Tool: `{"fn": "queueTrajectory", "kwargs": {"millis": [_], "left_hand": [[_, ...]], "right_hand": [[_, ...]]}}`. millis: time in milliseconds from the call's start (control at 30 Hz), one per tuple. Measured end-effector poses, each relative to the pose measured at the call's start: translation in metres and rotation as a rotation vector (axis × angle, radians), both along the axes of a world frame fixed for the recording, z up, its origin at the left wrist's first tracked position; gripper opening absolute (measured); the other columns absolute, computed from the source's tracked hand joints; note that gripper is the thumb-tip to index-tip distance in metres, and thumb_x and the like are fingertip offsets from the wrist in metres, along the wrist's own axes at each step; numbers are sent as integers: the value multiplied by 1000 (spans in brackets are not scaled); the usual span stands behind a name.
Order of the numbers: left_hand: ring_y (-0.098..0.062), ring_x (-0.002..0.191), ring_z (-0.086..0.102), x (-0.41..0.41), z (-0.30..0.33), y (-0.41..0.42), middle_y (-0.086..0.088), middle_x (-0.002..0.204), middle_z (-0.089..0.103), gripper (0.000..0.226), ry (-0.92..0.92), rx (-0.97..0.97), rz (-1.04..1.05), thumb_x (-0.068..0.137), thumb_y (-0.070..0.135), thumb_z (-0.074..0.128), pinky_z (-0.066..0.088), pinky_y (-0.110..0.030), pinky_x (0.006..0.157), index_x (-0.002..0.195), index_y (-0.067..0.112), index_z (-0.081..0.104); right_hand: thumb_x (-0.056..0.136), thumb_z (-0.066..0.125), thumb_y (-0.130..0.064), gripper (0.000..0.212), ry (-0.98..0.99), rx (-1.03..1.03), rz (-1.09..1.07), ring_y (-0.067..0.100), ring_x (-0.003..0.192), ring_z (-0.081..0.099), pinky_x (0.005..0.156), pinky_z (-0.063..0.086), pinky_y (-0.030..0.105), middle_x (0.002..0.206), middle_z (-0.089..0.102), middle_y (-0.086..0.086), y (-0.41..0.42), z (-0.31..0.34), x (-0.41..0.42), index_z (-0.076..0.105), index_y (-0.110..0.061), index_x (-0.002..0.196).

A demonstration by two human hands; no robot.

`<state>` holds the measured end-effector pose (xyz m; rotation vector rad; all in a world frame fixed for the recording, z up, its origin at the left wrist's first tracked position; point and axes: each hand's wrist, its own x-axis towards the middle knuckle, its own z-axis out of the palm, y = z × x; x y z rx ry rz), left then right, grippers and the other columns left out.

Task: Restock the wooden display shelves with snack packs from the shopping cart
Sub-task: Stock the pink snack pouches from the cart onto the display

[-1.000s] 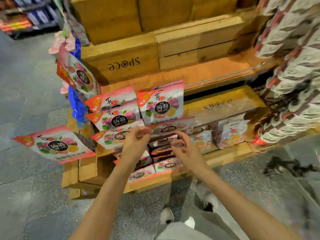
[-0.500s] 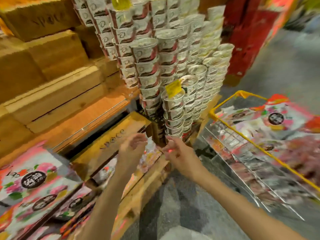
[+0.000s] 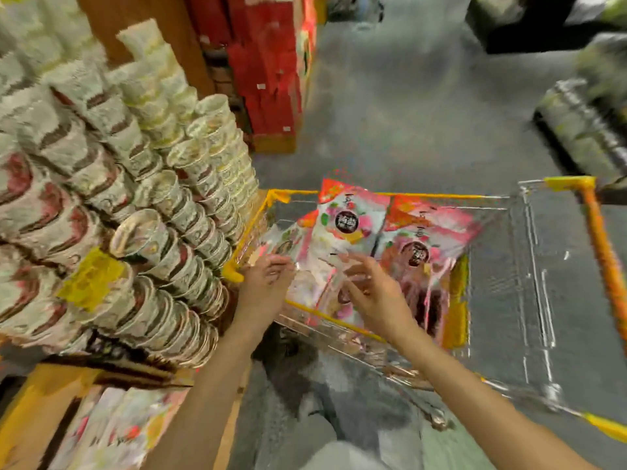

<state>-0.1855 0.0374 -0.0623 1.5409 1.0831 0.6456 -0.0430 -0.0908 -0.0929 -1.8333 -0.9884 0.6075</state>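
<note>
A wire shopping cart with yellow rim (image 3: 386,195) stands right of centre and holds several pink and white snack packs (image 3: 346,222). My left hand (image 3: 266,283) reaches over the cart's near left corner, fingers apart, holding nothing. Above the packs at the cart's near rim, my right hand (image 3: 371,293) is spread, also with nothing in it. A corner of the wooden display shelf (image 3: 37,391) with stocked packs (image 3: 115,432) shows at the bottom left. The view is blurred.
A tall stack of white and red cup containers (image 3: 142,205) with a yellow tag (image 3: 90,278) fills the left, close to the cart. Red boxes (image 3: 271,79) stand behind it. Grey floor lies beyond the cart; dark displays sit at the far right.
My view has swung right from the wooden shelf, past the cup stack, to the cart. Both hands, still with nothing in them, now reach over the packs in the cart.
</note>
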Motion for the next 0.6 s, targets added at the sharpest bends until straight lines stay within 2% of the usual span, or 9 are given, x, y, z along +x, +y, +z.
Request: {"fn": "queueTrajectory", "kwargs": {"millis": [67, 133, 200, 300, 433, 500, 600], "left_hand": [[-8, 85, 60, 37, -10, 19, 2, 93, 64, 14, 68, 8, -84, 89, 5, 60, 48, -16, 74, 100, 13, 60], [-11, 99, 60, 72, -27, 45, 1, 109, 63, 21, 172, 28, -171, 90, 14, 59, 49, -27, 87, 110, 17, 59], [-17, 109, 55, 101, -43, 71, -1, 120, 57, 32, 282, 86, -215, 89, 19, 58, 47, -36, 93, 120, 17, 54], [-26, 121, 46, 139, -69, 117, -7, 132, 45, 48, 443, 182, -254, 86, 21, 61, 40, -37, 98, 131, 18, 45], [-26, 144, 18, 165, -103, 169, -7, 157, 12, 86, 680, 72, -329, 83, 40, 63, 25, -43, 115, 150, 19, 13], [-26, 147, 8, 169, -117, 178, -3, 160, -2, 91, 837, 60, -418, 84, 46, 60, 20, -48, 116, 152, 21, 4], [-27, 147, 0, 171, -132, 178, -5, 160, -12, 97, 886, -50, -497, 87, 38, 61, 17, -46, 115, 151, 22, -9]], "right_hand": [[91, 59, -16, 43, -38, -53, -93, 16, 76, 61, 72, 51, 34, 108, 59, -2, 6, -8, 34, 46, -18, 131], [90, 59, -16, 44, -53, -96, -164, 13, 86, 58, 80, 50, 30, 113, 58, -2, 22, -15, 69, 46, -17, 132], [90, 58, -18, 46, -100, -119, -195, 16, 99, 58, 87, 49, 33, 120, 57, 1, 44, -23, 103, 44, -16, 133], [89, 59, -19, 48, -160, -182, -215, 23, 116, 54, 95, 46, 38, 128, 55, 7, 91, -33, 153, 43, -11, 133], [87, 62, -17, 59, -249, -323, -146, 27, 129, 44, 104, 35, 34, 140, 47, 13, 160, -46, 208, 37, -8, 140], [85, 62, -15, 61, -268, -379, -102, 29, 131, 41, 107, 33, 34, 141, 45, 15, 188, -58, 227, 36, -6, 140], [83, 62, -15, 63, -310, -472, -33, 33, 127, 45, 105, 37, 39, 138, 49, 16, 219, -82, 246, 37, -8, 140]]}}
